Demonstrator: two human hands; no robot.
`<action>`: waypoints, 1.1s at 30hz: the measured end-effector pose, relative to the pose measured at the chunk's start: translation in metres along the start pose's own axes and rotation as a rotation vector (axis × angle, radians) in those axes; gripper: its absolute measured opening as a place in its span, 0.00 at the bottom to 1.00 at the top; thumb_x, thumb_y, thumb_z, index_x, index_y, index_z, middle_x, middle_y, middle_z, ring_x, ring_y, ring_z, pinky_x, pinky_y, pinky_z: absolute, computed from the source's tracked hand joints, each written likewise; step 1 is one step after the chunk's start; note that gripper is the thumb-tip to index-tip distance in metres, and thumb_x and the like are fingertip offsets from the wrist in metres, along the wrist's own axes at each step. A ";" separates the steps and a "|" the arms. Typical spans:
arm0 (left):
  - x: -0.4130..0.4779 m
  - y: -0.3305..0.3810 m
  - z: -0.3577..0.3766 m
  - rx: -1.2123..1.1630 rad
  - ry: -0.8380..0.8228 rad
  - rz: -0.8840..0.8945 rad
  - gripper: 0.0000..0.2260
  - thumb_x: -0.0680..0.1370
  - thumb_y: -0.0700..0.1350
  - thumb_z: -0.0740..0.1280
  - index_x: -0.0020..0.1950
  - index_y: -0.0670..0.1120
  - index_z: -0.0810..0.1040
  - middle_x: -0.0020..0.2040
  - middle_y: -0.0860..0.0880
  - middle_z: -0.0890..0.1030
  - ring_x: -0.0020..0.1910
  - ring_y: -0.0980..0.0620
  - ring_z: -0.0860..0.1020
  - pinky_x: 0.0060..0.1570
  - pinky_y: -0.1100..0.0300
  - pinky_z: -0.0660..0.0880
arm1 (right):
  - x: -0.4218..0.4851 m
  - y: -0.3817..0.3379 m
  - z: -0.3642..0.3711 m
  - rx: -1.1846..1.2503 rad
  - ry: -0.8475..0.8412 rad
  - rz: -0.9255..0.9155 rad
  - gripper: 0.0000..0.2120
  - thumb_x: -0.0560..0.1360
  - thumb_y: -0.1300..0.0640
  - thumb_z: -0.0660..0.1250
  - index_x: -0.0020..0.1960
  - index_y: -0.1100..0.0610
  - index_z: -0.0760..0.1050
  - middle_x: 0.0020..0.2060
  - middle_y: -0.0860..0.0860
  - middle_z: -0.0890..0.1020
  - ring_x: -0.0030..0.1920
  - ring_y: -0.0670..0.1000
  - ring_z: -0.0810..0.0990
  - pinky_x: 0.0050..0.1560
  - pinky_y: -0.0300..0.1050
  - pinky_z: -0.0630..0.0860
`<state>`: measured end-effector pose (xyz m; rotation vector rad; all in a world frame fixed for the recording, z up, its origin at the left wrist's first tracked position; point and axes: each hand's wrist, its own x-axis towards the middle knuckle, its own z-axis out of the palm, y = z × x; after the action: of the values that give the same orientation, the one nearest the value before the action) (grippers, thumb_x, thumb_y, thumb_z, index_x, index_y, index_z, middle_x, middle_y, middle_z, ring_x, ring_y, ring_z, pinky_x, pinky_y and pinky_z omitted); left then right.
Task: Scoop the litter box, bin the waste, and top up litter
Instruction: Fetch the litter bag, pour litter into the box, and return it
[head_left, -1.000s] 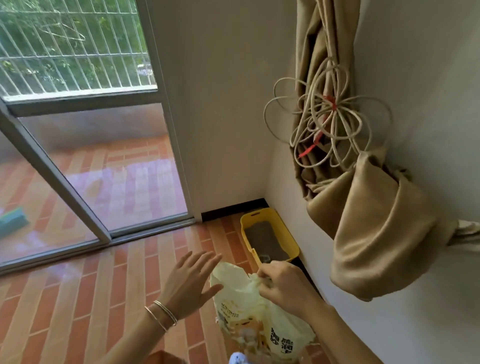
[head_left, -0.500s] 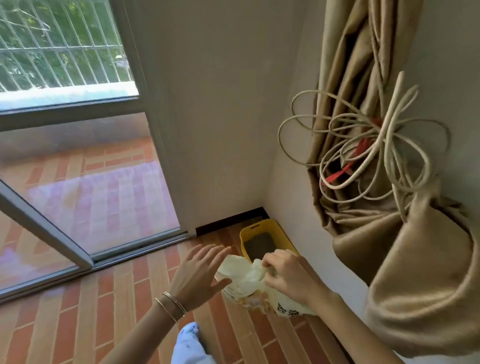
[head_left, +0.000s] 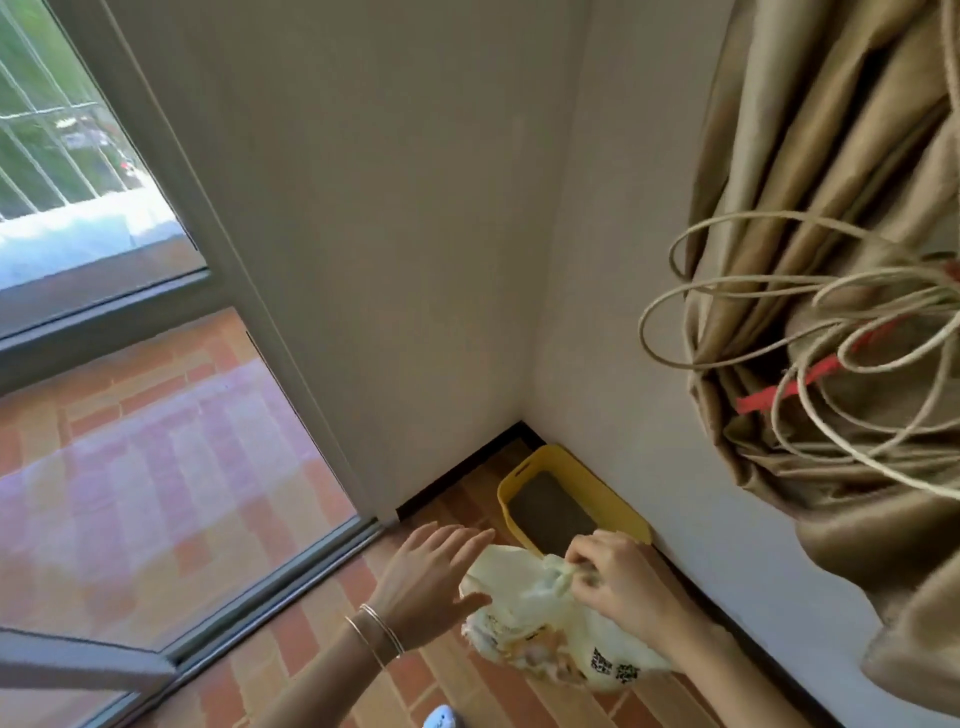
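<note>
Brick-tile floor — litter box against wall; right hand pinches bag, left hand spread.

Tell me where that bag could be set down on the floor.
Bare tiles lie between the sliding door track and the left hand, and a strip between the black skirting and the yellow litter box. The wall side is crowded: litter box, litter bag and right hand bunch together.

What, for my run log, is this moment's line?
right hand: pinches bag top | left hand: open, beside bag | box: floor corner, beyond bag
</note>
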<state>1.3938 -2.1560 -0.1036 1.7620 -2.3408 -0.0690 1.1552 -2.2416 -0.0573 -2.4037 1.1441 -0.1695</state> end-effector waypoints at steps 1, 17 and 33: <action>0.003 -0.010 0.002 -0.002 -0.009 0.018 0.29 0.68 0.65 0.69 0.65 0.54 0.73 0.57 0.57 0.80 0.54 0.57 0.80 0.53 0.57 0.78 | 0.005 -0.003 0.005 0.000 -0.011 0.019 0.03 0.67 0.59 0.64 0.39 0.52 0.74 0.30 0.37 0.67 0.35 0.42 0.69 0.36 0.31 0.63; 0.068 -0.117 0.084 -0.069 -0.383 -0.094 0.30 0.74 0.60 0.66 0.73 0.49 0.66 0.69 0.49 0.72 0.65 0.47 0.73 0.65 0.50 0.68 | 0.114 -0.005 0.116 0.202 -0.145 0.206 0.07 0.70 0.56 0.66 0.46 0.57 0.77 0.41 0.53 0.79 0.44 0.53 0.77 0.41 0.42 0.68; 0.156 -0.224 0.333 -0.127 -0.646 0.079 0.30 0.78 0.58 0.61 0.76 0.50 0.56 0.75 0.50 0.61 0.72 0.48 0.61 0.68 0.55 0.59 | 0.215 0.121 0.323 0.199 -0.011 0.646 0.09 0.69 0.55 0.69 0.49 0.55 0.78 0.43 0.51 0.84 0.44 0.52 0.82 0.40 0.42 0.73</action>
<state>1.4989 -2.3982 -0.4438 1.7658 -2.7347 -0.8724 1.3067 -2.3542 -0.4169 -1.7582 1.7366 -0.0520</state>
